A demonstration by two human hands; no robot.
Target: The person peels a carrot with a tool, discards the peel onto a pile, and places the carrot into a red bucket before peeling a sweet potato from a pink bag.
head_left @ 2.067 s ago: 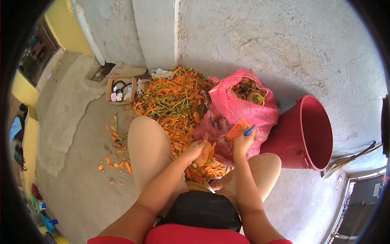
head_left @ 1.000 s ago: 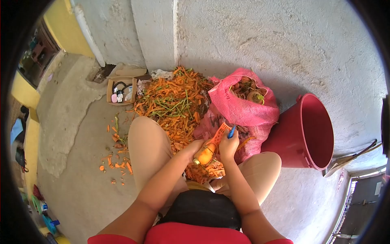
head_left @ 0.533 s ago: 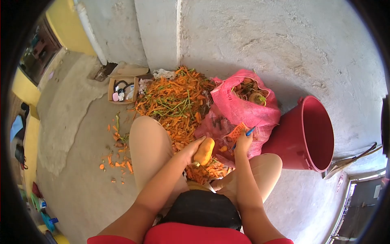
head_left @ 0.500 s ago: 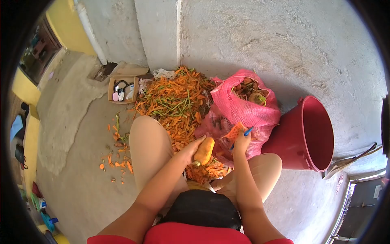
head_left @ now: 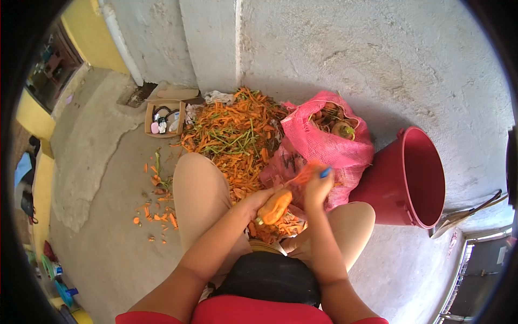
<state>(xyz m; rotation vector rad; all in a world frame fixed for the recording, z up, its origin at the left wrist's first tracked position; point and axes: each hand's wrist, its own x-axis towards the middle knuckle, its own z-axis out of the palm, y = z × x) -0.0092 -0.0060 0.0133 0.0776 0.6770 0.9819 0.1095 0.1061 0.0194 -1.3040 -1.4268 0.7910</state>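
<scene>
A thick, stubby orange carrot (head_left: 274, 209) with a pale stem end lies in my left hand (head_left: 255, 204), whose fingers are wrapped round its left side. My right hand (head_left: 319, 190) is closed on a blue-handled tool (head_left: 325, 172) just right of the carrot. The tool's flat orange part is smeared by motion and stretches left over the carrot's far end; its exact kind I cannot tell. Between my knees and beyond them spreads a heap of orange peelings (head_left: 232, 135) mixed with green stalks.
A pink mesh sack (head_left: 324, 146) with carrots in its mouth leans by the wall. Right of it, a dark red bucket (head_left: 377, 181) lies tilted. A small cardboard box (head_left: 164, 119) holding odds and ends stands left of the heap. Loose carrot scraps (head_left: 156, 216) dot the floor.
My right hand has moved slightly left and down, bringing the tool to the carrot. The carrot has shifted a little right and down and leans over more.
</scene>
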